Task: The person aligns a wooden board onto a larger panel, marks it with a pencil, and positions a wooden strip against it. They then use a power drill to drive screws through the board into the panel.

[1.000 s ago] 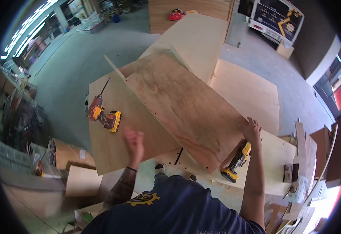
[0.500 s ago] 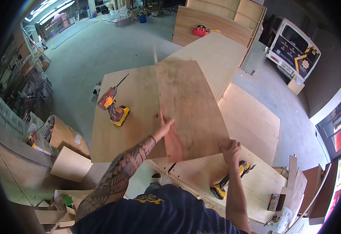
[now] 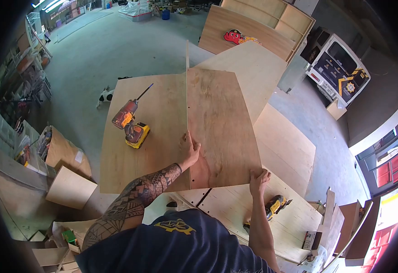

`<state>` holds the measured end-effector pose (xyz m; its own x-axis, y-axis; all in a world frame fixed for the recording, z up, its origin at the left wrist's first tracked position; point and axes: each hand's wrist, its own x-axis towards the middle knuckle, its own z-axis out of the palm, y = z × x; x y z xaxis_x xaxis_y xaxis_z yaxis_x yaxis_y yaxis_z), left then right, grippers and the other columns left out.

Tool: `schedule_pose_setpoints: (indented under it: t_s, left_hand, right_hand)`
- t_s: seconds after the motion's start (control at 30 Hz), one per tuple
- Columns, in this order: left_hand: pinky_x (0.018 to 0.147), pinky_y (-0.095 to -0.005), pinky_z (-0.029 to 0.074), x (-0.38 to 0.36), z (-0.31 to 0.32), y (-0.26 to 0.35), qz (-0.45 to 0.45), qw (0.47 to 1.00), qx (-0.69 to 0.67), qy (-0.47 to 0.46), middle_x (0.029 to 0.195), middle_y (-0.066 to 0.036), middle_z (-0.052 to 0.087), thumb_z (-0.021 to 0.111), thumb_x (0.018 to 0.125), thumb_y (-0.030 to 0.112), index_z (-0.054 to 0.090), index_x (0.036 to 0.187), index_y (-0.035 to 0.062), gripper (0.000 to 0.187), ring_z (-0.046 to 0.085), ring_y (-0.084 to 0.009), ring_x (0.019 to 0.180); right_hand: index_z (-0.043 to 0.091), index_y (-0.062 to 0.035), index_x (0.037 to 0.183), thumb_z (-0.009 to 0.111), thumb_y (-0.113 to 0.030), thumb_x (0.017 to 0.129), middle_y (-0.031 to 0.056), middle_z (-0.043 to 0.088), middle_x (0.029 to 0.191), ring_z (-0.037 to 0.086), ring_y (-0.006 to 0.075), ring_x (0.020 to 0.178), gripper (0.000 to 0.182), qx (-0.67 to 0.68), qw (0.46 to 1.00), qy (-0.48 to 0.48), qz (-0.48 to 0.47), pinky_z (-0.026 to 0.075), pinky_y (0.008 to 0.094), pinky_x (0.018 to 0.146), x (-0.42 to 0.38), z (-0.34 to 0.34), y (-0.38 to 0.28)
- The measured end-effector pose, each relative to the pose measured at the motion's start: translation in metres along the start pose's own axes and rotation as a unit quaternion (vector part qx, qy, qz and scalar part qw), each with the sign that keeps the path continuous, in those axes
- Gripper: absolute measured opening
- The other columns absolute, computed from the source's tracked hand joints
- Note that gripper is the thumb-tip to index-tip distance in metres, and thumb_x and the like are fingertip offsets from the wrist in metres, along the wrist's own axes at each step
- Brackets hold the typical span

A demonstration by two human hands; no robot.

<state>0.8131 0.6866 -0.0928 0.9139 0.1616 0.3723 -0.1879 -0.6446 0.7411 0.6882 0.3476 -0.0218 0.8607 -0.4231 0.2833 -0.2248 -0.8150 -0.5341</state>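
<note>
A darker plywood panel (image 3: 221, 118) lies over a paler plywood sheet (image 3: 162, 104). My left hand (image 3: 190, 151) grips the panel's left edge, with its fingers over the far side and partly hidden. At the near right corner, my right hand (image 3: 259, 182) is closed on the panel, thumb on top. Left of my left hand, a red-and-yellow cordless drill (image 3: 130, 123) with a long bit rests on the paler sheet. A second yellow power tool (image 3: 275, 207) lies beside my right forearm, partly covered by it.
A large pale board (image 3: 249, 68) stretches behind the panel, toward a wooden cabinet (image 3: 249, 27). Cardboard boxes (image 3: 71, 189) crowd the left side. A small box (image 3: 311, 240) sits at the right of the bench. A black-and-white dog (image 3: 105, 96) is on the floor; a van (image 3: 340, 68) stands farther off.
The panel's near left corner has settled closer to the paler sheet's edge, and both hands keep their hold. My view has shifted slightly, and more of the dog shows.
</note>
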Motion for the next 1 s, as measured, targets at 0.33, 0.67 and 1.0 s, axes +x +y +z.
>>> schedule_pose_setpoints:
  t_s: [0.33,0.67,1.0]
  left_hand:
    - [0.117,-0.0589,0.031,-0.005,-0.017,0.003,-0.03,0.999,0.013,-0.014,0.155,-0.034,0.034,0.067,0.096,0.033,0.015,0.164,-0.0025,0.093,0.038,-0.0497,0.141]
    - [0.128,-0.0506,0.019,-0.031,-0.158,0.073,-0.035,0.927,-0.029,-0.371,0.167,-0.038,0.01,0.082,0.086,0.05,0.0,0.165,-0.0008,0.125,0.011,-0.0489,0.158]
    - [0.119,-0.0522,0.036,-0.117,-0.132,0.09,0.103,0.954,0.043,-0.279,0.158,-0.039,0.034,0.081,0.084,0.019,0.005,0.168,0.006,0.114,0.028,-0.0552,0.15]
  right_hand:
    - [0.054,0.0049,0.122,0.081,-0.03,0.088,0.0278,0.058,0.117,0.052,0.0455,0.116,0.055,0.017,0.999,-0.005,-0.044,0.043,0.0547,0.103,0.012,0.007,-0.005]
    - [0.062,0.0,0.14,0.073,-0.006,0.092,0.0173,0.074,0.122,0.072,0.0215,0.11,0.049,0.245,0.956,-0.162,-0.025,0.057,0.0345,0.096,0.008,-0.032,0.078]
    - [0.078,-0.0003,0.114,0.078,-0.004,0.089,0.0103,0.08,0.095,0.073,0.0154,0.083,0.025,0.25,0.958,-0.141,-0.005,0.057,0.0292,0.078,0.015,-0.059,0.041]
